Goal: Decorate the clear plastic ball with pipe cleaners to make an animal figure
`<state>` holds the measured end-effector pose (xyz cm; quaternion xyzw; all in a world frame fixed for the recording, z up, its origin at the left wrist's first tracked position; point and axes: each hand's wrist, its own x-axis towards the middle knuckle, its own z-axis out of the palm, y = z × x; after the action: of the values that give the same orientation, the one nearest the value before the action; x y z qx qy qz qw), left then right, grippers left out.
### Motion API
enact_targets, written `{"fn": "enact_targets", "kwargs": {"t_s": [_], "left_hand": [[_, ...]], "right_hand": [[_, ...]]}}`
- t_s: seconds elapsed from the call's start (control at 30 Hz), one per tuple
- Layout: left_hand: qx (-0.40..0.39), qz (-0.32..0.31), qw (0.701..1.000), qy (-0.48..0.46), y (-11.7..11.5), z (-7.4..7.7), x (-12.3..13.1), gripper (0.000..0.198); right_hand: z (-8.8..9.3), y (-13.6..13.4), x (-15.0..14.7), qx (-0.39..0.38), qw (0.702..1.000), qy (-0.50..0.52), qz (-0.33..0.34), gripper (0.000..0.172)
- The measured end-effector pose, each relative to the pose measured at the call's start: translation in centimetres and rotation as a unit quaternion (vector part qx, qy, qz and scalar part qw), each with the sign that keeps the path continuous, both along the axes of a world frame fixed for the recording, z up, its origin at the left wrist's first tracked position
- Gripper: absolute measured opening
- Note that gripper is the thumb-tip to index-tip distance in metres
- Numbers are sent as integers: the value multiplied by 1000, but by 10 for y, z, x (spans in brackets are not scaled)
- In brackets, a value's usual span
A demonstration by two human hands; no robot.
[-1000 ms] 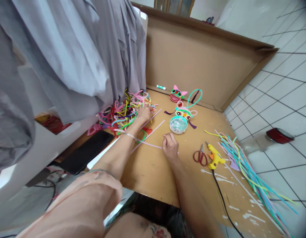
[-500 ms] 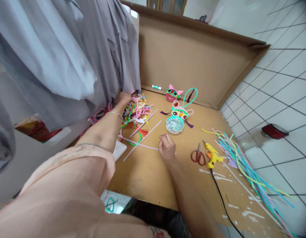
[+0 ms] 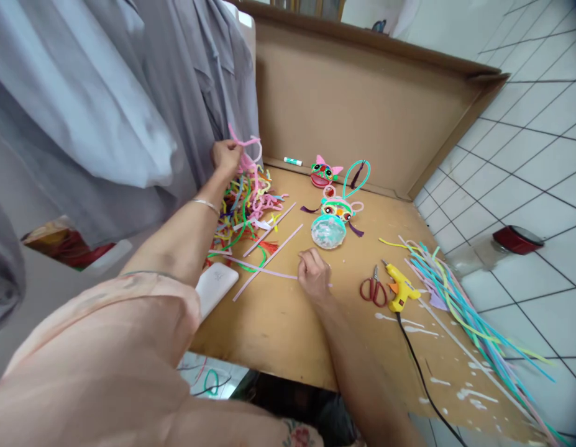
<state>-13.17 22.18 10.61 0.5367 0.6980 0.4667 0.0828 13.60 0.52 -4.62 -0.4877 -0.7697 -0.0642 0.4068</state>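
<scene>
My left hand (image 3: 227,156) is closed on a pink pipe cleaner (image 3: 245,143), raised over a tangled pile of colourful pipe cleaner pieces (image 3: 257,195). On the table, my right hand (image 3: 314,273) is curled closed over a lilac pipe cleaner (image 3: 273,273) that comes out on both sides of the fist. Two more lilac pipe cleaners (image 3: 269,262) lie slanted between the pile and that hand. Just beyond my right hand sits a clear and turquoise animal-face ornament (image 3: 329,231) with round pink ears and purple tassels.
To the right lie red-handled scissors (image 3: 374,290), a yellow glue gun (image 3: 400,288) and long pipe cleaners (image 3: 460,304). A pink-eared ornament (image 3: 323,174) and a marker (image 3: 292,161) stand at the back. A white box-like object (image 3: 217,287) is under my left arm. Grey cloth (image 3: 185,93) hangs at left.
My left hand has risen out of the pile, bringing up pink pipe cleaner. More of the white object is now visible. My right hand has stayed in place.
</scene>
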Motion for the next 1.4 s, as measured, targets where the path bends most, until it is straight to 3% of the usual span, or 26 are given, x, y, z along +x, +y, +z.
{"fn": "enact_targets", "kwargs": {"t_s": [0.13, 0.33, 0.47, 0.53, 0.6, 0.67, 0.7, 0.73, 0.77, 0.87, 0.9, 1.03, 1.27, 1.4], "left_hand": [[39, 22, 998, -49, -13, 23, 2, 28], [91, -9, 995, 37, -34, 58, 7, 26], [65, -43, 996, 43, -33, 78, 5, 37], [82, -18, 996, 23, -31, 81, 4, 38], [114, 15, 993, 24, -31, 77, 6, 35], [89, -2, 994, 60, -36, 67, 10, 33], [51, -38, 995, 82, -39, 59, 12, 26], [-87, -122, 978, 146, -43, 50, 15, 25], [-155, -164, 961, 160, -47, 42, 16, 20], [-244, -237, 929, 143, -55, 20, 14, 21], [-238, -247, 931, 126, -56, 15, 11, 24], [-117, -150, 977, 92, -47, 8, -4, 30], [-70, -2, 997, 23, -26, -9, -21, 26], [-65, -8, 997, 31, -15, -29, -28, 18]], "right_hand": [[1, -1, -1, -5, 1000, 9, -2, 31], [3, -1, -1, 23, 1000, 9, 6, 30], [0, 0, 0, 23, 1000, 7, 5, 29], [-1, 0, 0, 20, 1000, 8, 6, 30], [-2, 0, 0, 12, 1000, 10, 6, 30], [-3, 0, 0, 5, 1000, 12, 7, 31], [-3, 0, 0, 4, 1000, 13, 8, 31], [-2, 0, 1, 6, 1000, 14, 9, 31], [-2, 0, 1, 7, 1000, 16, 10, 31], [-2, 1, 2, 6, 1000, 22, 14, 30], [-2, 1, 2, 5, 1000, 26, 15, 30], [-3, 2, 1, 9, 999, 38, 13, 31], [-2, 2, 1, 15, 999, 39, 14, 29], [-3, 2, 2, 2, 999, 28, 18, 30]]}}
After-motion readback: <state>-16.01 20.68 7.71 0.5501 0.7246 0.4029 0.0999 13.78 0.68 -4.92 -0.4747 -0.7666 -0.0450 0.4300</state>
